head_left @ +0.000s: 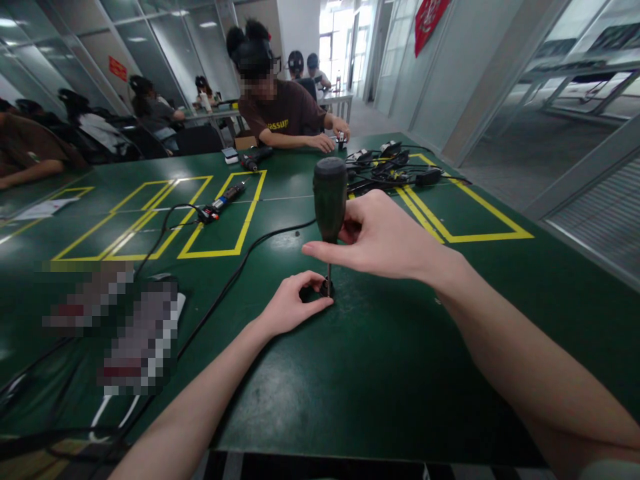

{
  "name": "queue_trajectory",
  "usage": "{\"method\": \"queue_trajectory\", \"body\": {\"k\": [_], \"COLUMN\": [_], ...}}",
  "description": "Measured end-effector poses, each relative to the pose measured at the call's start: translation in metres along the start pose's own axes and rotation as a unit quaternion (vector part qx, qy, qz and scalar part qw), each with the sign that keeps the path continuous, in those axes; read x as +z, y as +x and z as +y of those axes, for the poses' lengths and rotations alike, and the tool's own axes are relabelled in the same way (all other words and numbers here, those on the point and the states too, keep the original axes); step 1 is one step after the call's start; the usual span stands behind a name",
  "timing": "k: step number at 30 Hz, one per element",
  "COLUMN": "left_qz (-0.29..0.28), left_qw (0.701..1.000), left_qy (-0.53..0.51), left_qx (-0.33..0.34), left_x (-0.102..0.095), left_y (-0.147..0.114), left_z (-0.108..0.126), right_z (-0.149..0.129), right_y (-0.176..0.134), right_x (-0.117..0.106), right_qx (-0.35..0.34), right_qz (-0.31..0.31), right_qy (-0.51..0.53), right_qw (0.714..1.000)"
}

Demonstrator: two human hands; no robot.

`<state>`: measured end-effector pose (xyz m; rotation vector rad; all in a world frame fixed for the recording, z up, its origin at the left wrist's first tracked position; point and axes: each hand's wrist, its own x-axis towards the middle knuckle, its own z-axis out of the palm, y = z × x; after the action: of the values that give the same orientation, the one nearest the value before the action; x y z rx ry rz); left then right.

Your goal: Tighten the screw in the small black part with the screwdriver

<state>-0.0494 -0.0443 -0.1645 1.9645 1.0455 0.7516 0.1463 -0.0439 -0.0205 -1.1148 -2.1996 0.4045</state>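
At the centre of the frame the left hand [290,305] pinches a small black part [327,288] against the table [390,380], its thumb below and its fingers above in the view. The right hand [387,237] is at the driver [330,200], which stands nearly upright with its tip down at the part; the fingers curl beside the handle and the thumb stretches out past its lower end, but how tightly they grip I cannot tell. The main risk looks like a slip: a bulky handle on a thin shaft could tip if the hold is loose, and the tip could then skid into the left thumb, which lies right beside it. With only 2 or 3 fingertips seeming to steady so small a part, it could also spin with the shaft or slide on the smooth top. The black cord [240,263], running from mid-frame to the lower left, passes near the left forearm and could snag if that arm swung outward. Beyond, at upper centre, 1 co-worker [285,113] leans on the far edge; a knock there could jolt the work.
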Motion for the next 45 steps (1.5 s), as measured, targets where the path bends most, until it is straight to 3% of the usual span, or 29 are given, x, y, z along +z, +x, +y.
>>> {"method": "queue_trajectory", "body": {"k": [45], "left_qz": [0.0], "left_qw": [1.0], "left_qy": [-0.004], "left_qx": [0.001], "left_x": [0.0004], "left_y": [0.0], "left_z": [-0.0013], "right_z": [-0.0005], "right_y": [-0.0002], "right_x": [0.0006], "right_qx": [-0.015], "right_qz": [0.008], "right_qy": [0.005], "right_qw": [1.0]}}
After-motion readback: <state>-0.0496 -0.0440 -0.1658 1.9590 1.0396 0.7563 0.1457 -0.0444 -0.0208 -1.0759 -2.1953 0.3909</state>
